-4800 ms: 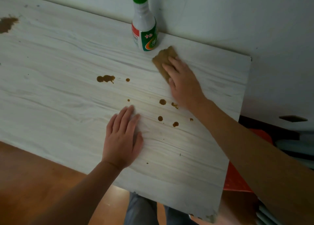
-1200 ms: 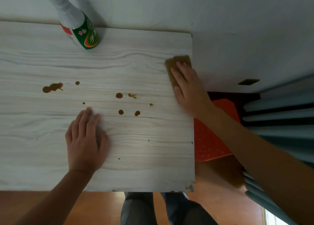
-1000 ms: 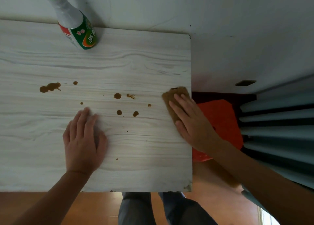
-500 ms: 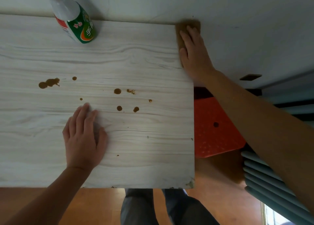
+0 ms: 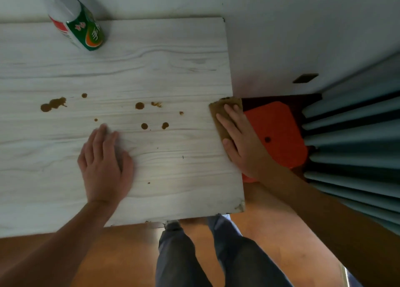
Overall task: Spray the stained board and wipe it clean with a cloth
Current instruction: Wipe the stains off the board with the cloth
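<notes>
A pale wood-grain board [image 5: 151, 59] lies in front of me, with several brown stains [image 5: 142, 115] across its middle and a bigger blotch [image 5: 53, 104] to the left. A white and green spray bottle [image 5: 80, 26] stands at the board's far edge. My right hand [image 5: 242, 141] presses a brown cloth [image 5: 220, 111] flat with straight fingers at the board's right edge, partly over the side. My left hand [image 5: 104, 163] rests flat on the board, just below the stains.
An orange stool [image 5: 279, 130] stands beside the board's right edge, under my right hand. Pale blue curtain folds [image 5: 355, 139] hang at the right. A white wall [image 5: 281, 26] runs behind the board. My legs [image 5: 194, 254] and the wooden floor show below.
My right hand has slid the cloth down the board's right edge, from the far right corner back toward me. The left hand has stayed in place.
</notes>
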Demonstrator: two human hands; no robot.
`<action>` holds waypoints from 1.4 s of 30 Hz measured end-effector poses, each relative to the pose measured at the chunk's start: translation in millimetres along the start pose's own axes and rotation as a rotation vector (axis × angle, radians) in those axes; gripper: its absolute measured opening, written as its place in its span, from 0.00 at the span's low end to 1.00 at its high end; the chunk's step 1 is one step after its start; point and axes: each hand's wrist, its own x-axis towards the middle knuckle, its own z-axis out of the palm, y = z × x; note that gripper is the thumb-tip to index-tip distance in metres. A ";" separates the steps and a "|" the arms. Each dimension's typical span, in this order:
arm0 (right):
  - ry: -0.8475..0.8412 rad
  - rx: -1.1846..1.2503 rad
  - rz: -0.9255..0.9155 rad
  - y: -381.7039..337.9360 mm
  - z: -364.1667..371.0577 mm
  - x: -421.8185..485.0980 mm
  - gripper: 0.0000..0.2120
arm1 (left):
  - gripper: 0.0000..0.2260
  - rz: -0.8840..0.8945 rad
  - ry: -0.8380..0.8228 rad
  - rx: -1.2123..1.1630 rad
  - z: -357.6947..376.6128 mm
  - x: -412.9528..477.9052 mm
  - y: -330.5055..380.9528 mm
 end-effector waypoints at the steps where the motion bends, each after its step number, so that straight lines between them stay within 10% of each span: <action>1: -0.006 0.004 0.012 -3.8 2.3 -12.3 0.27 | 0.26 0.000 -0.004 0.000 -0.3 0.1 0.3; 29: 0.002 -0.303 0.315 -178.8 110.6 -70.2 0.28 | 0.23 0.295 -0.099 -0.003 -26.4 -11.9 -75.5; 42: 0.136 -0.356 0.426 -97.9 58.8 59.4 0.28 | 0.24 0.176 -0.064 0.005 -18.4 -14.1 -60.4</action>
